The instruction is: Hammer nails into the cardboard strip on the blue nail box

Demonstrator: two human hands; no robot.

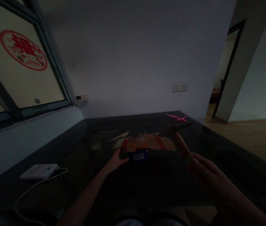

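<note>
My right hand (204, 166) is wrapped round the wooden handle of a hammer (184, 145), which is raised over the right side of the dark table. Its dark head is at the far end and hard to make out in the dim light. My left hand (116, 161) rests beside a small blue box (138, 155) with a white label, thumb and fingers apart at its left edge. Whether the fingers touch the box cannot be made out. Something orange (136, 146) shows at the top of the box.
The glossy dark table (81, 194) carries a printed picture (151, 141) behind the box. A white power bank (40, 171) with a white cable (27, 191) lies at the left. A pink ribbon-like thing (178, 117) lies near the back right edge, before the wall (133, 62).
</note>
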